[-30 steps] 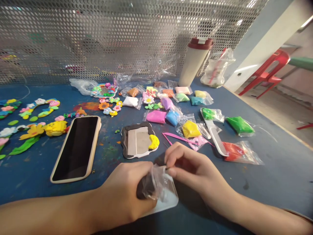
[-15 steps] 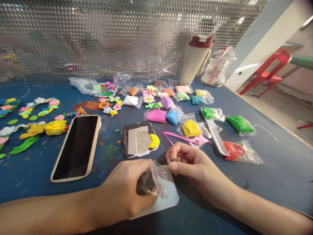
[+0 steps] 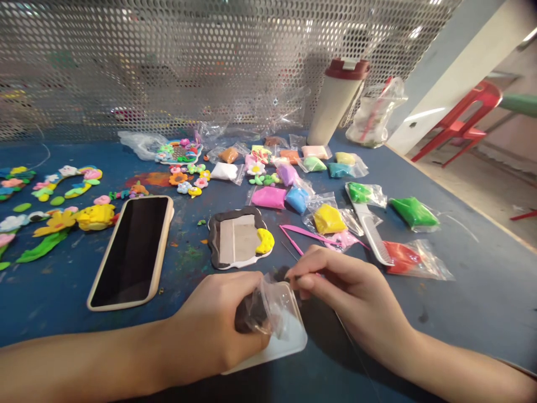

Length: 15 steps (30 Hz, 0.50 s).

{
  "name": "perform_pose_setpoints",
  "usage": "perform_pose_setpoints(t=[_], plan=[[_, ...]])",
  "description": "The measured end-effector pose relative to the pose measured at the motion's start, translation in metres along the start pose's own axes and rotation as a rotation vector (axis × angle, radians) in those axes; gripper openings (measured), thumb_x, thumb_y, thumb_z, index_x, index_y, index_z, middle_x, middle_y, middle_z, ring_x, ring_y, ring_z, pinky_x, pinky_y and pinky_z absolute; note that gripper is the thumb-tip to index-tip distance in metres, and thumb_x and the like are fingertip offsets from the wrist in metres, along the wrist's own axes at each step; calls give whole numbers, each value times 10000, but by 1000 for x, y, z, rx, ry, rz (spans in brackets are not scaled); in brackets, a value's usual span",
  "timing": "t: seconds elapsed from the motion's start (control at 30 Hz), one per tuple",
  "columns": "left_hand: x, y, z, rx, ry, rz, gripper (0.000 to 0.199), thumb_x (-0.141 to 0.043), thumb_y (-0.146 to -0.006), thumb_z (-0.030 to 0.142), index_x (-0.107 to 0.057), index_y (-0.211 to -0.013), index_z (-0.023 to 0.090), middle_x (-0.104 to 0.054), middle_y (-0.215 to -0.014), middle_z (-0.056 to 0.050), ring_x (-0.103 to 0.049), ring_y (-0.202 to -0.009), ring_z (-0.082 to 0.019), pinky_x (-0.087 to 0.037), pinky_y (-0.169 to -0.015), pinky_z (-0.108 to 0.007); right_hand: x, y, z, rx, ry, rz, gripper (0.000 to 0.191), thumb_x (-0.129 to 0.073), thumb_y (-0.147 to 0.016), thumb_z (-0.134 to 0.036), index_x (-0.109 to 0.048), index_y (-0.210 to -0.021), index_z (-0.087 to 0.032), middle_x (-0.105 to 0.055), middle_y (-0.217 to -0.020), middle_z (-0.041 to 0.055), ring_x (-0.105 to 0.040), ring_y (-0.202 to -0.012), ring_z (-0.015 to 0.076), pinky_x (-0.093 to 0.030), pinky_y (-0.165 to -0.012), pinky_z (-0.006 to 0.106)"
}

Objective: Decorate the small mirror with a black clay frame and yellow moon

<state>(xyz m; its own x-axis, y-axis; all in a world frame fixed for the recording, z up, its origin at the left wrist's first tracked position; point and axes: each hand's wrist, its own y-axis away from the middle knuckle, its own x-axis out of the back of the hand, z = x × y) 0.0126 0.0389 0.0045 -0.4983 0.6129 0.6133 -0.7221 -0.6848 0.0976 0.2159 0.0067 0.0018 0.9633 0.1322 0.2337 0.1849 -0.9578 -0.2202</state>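
My left hand is wrapped round a clear plastic bag with dark clay in it, the bag's open end facing right. Beneath it lies a translucent white plastic sheet or lid. With thumb and forefinger together, my right hand pinches a small dark bit of clay close to the bag's mouth. Beyond both hands lies a small wavy-edged mirror, its rim partly covered in dark grey clay. A yellow clay crescent sits on its right edge. Pink tweezers or sticks rest near my right hand.
A phone lies left of the mirror. Bagged coloured clay, including yellow, green and red, spreads across the back and right, near a white comb. Clay flowers lie left. A tumbler stands behind.
My right hand has turned slightly and its fingertips have closed together nearer the bag's mouth. My left hand and the bag have hardly moved.
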Motion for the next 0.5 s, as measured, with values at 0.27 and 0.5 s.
perform_pose_setpoints(t=[0.27,0.5], plan=[[-7,2,-4,-62,-105,30,109,-572,-732,215,-472,-693,193,-482,-617,55,-418,-549,-97,-294,-519,-226,0,5,-4,498,568,-150,166,-472,-954,-185,-626,-894,-167,-660,-742,39,-573,-660,132,-430,-647,292],[-7,0,-2,-60,-169,12,185,-563,-742,231,-397,-663,207,-476,-602,52,-435,-531,-107,-271,-504,-240,-6,2,-2,600,799,-247,384,-305,-992,-158,-572,-716,-149,-578,-709,41,-435,-627,140,-334,-660,311]])
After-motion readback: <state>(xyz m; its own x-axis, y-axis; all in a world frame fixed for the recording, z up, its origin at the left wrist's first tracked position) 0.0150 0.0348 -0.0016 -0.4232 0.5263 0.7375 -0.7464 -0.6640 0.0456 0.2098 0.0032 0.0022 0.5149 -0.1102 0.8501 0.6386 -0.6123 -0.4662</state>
